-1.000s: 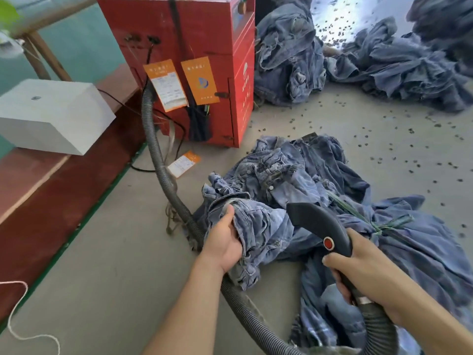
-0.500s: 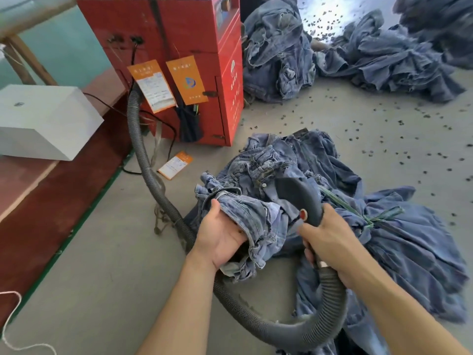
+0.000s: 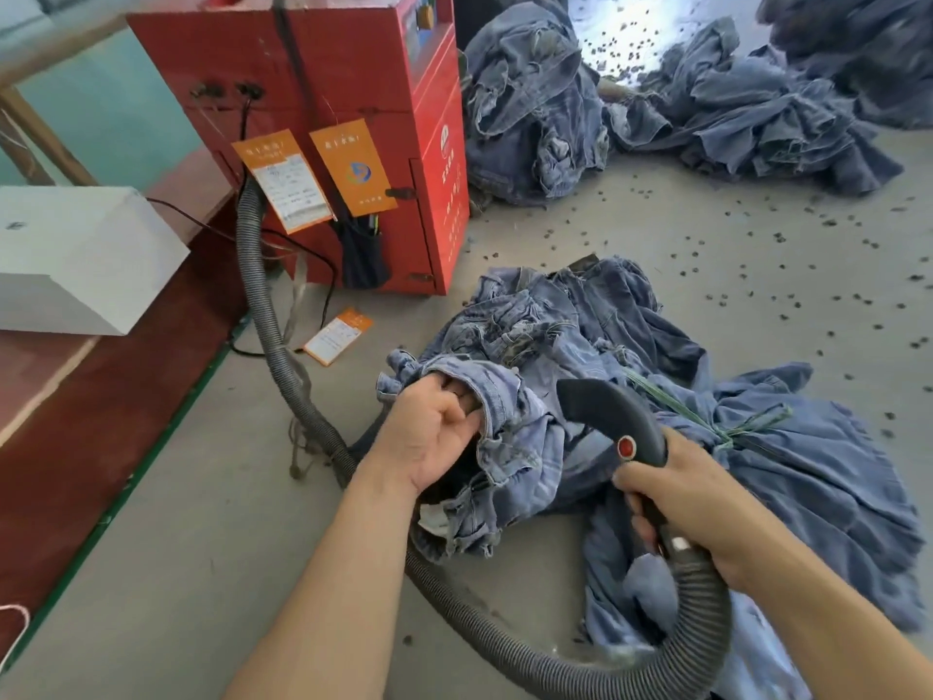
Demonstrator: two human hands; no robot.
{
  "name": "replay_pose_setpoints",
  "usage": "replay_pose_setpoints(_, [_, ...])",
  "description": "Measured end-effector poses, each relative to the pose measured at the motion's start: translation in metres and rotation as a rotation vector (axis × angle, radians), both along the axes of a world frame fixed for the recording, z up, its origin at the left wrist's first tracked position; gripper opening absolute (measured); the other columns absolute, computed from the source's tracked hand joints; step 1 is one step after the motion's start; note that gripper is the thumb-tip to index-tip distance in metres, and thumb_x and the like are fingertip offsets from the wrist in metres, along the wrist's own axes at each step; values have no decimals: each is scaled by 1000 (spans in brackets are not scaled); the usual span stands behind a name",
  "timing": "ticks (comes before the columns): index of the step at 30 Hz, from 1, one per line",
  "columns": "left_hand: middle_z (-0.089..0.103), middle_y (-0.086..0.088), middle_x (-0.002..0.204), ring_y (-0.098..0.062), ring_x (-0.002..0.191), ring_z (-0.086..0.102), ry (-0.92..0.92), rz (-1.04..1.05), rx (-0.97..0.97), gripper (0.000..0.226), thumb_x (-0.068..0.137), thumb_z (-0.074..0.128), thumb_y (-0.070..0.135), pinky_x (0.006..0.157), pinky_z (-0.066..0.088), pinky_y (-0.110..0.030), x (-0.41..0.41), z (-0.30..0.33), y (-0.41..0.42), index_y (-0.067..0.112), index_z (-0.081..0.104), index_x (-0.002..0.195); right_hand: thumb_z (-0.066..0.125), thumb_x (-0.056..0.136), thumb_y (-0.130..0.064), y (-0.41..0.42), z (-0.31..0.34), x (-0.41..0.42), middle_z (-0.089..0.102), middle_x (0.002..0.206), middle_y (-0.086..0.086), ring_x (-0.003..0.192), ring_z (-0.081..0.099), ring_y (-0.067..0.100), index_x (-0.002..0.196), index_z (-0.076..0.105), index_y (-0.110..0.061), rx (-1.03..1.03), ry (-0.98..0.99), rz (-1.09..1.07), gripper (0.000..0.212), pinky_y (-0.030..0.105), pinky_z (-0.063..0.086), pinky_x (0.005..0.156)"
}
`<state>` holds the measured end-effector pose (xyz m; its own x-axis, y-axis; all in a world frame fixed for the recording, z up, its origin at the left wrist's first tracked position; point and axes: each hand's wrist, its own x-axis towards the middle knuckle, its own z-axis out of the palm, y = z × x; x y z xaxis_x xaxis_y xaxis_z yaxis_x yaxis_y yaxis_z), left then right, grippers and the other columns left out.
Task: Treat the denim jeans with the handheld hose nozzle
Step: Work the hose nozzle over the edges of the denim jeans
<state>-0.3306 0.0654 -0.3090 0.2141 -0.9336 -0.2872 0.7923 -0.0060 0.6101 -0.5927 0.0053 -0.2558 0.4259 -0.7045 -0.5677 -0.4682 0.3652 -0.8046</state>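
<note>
Grey concrete floor [image 3: 631,234], dotted with small dark bits, runs back to more denim heaps; a red machine [image 3: 323,93] stands at the left with orange tags hung on it, and a white box [image 3: 75,255] sits on a low red ledge.

Just in front of the person lies the pile of jeans [image 3: 580,346], crumpled and bound with a green tie. The left hand [image 3: 429,437] has its fingers curled inside a waistband or leg opening (which one I cannot tell), thumb outside, gripping the fabric edge and lifting it open. The right hand [image 3: 676,502] is wrapped round the handle of the black nozzle [image 3: 611,416], just below its red button; the ribbed hose [image 3: 267,315] loops from it under the forearms and back to the machine.

Denim like this should be soft and floppy but fairly heavy in a bunch. It will sag wherever it is not held, so a doubled hem or waistband seems the best grip.

Against half a second ago, the left fingers have gone from lying over the fold to hooking inside it. The nozzle has shifted a little to the right, away from the left hand, with its button now plainly facing the camera.
</note>
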Motion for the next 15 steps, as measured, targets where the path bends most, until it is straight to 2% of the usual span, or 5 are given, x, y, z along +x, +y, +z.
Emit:
replay_pose_setpoints(2, [76,-11,115,-27,109,72,-311,-10,115,46,92,42,-21,87,61,-38,-4,-4,-11,6,65,122,61,93,-2,8,-2,-9,53,63,15,47,47,28,107,48,-10,27,-12,33,21,34,42,43])
replay_pose_setpoints(5, [72,-2,129,-21,123,65,-578,94,286,31,101,64,17,104,53,-37,-13,-24,-14,18,64,132,62,92,-2,15,-8,-13,54,62,15,48,50,28,104,48,-12,25,-11,52,20,35,42,45])
replay_pose_setpoints(9, [65,-7,141,-29,128,63,-180,40,337,71,93,49,71,105,53,-51,-15,-37,-10,24,55,146,64,89,-4,15,-11,-9,55,61,15,47,49,28,101,48,-13,13,-22,82,21,35,43,45])
replay_pose_setpoints(13, [68,-15,134,-34,124,66,-148,69,324,54,103,54,45,110,48,-55,-21,-32,-10,13,53,147,64,87,-6,21,-8,-7,54,63,15,46,47,27,103,48,-11,61,-63,74,23,35,44,46])
replay_pose_setpoints(15, [71,-17,129,-34,121,67,-142,86,367,46,111,43,36,110,47,-53,-24,-30,-10,5,59,140,64,87,-7,26,-3,-7,54,63,16,46,48,28,104,48,-10,44,-60,95,24,36,43,46])
